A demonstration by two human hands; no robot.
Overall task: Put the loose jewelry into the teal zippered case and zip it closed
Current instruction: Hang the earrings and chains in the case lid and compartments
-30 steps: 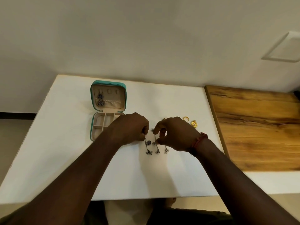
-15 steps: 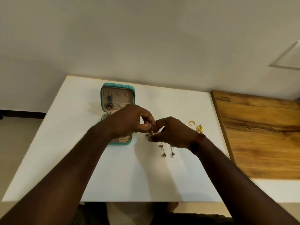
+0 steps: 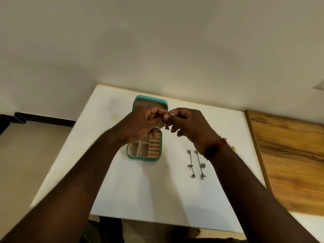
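Note:
The teal zippered case [image 3: 130, 156] lies open on the white table [image 3: 157, 193], its beige compartments showing. My left hand [image 3: 142, 123] and my right hand [image 3: 189, 127] meet above the case, both pinching a small silver earring [image 3: 171, 113]; a dangling part [image 3: 166, 127] hangs below the fingers. My hands hide the lid's inside. Two long silver drop earrings [image 3: 191, 163] [image 3: 200, 164] lie on the table right of the case. A bit of gold jewelry [image 3: 233, 148] peeks out behind my right wrist.
A wooden board [image 3: 289, 155] adjoins the table on the right. A pale wall [image 3: 157, 50] rises behind the table's far edge. The floor [image 3: 26, 163] lies to the left, below the table.
Both hands lifted a silver earring off the table and carried it up and over the case. The camera shifted, so the table sits lower in view.

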